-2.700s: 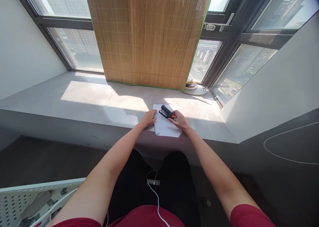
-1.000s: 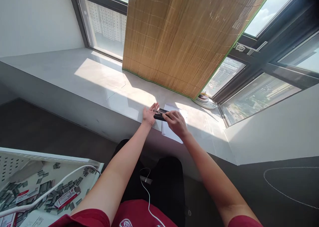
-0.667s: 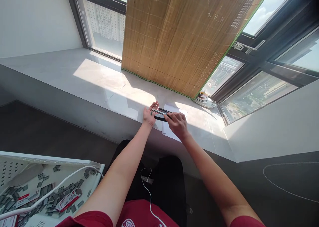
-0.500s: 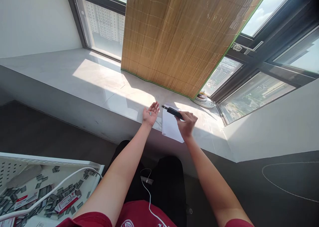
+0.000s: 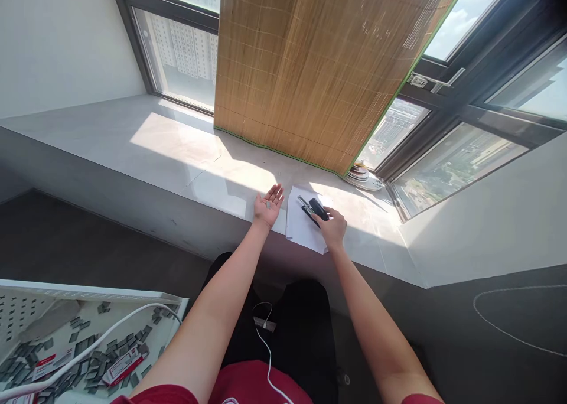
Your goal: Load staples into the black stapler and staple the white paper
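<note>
My left hand (image 5: 266, 212) is turned palm up above the sill's front edge, fingers stretched out. A small pale grey piece (image 5: 268, 204), which looks like a short strip of staples, rests loose on that palm. To its right, my right hand (image 5: 334, 227) grips a black stapler (image 5: 319, 209) by its rear end. The stapler's top is swung up, so the metal staple channel (image 5: 305, 204) shows. Under the stapler, white sheets of paper (image 5: 301, 233) lie on the sill. My right fingers partly hide the stapler's back.
The pale stone windowsill (image 5: 177, 156) runs beneath a hanging bamboo blind (image 5: 292, 67). Stacked plates (image 5: 361, 176) stand in the right corner. At lower left, a white basket (image 5: 168, 327) holds many staple strips and small boxes (image 5: 121, 365). A white cable (image 5: 110, 327) crosses it.
The stapler has gone from a closed, slanted bar to opened up, and it has come lower over the paper. My left hand stays palm up with the small piece.
</note>
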A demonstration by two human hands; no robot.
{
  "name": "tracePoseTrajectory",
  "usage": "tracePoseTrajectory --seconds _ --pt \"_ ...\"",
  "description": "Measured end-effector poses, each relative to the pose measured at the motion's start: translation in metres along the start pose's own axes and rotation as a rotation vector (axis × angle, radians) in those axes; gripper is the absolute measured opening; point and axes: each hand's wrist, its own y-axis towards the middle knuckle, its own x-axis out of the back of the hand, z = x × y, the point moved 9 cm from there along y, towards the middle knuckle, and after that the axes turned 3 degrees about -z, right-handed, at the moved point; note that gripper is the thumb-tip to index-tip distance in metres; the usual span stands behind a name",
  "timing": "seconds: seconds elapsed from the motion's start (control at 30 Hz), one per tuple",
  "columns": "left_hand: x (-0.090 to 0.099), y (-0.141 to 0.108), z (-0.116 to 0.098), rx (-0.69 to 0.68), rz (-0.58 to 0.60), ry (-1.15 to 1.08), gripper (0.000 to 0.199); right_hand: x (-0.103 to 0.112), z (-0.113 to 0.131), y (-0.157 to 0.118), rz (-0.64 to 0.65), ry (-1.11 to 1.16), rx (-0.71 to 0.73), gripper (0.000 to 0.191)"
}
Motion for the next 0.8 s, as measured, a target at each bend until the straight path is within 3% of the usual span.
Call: tracePoseTrajectory --seconds 0.1,0.27,0.33,0.4,0.6,0.7,0.8 --pt "0.001 0.001 0.000 0.001 -0.003 -0.004 0.072 -0.008 0.047 -0.007 -0.060 0.042 0.097 0.037" --pt "0.002 0.003 -0.001 -0.014 -0.027 0.051 0.070 -0.099 0.134 -0.039 0.383 0.172 0.164 0.015" --pt "0.002 0.002 -0.001 -0.019 -0.028 0.084 0.069 -0.124 0.148 -0.048 0.459 0.139 0.110 0.013" --pt "0.000 0.001 -0.001 -0.021 -0.020 0.112 0.068 -0.135 0.152 -0.051 0.470 0.112 0.074 0.014" --pt "0.002 0.005 -0.001 -0.027 -0.059 0.126 0.070 -0.120 0.141 -0.041 0.433 0.167 0.051 0.011" --pt "0.004 0.006 -0.001 -0.025 -0.085 0.097 0.070 -0.084 0.126 -0.031 0.305 0.221 0.086 0.015" --pt "0.005 0.004 -0.002 -0.026 -0.101 0.105 0.070 -0.034 0.089 -0.021 0.122 0.230 0.103 0.022"
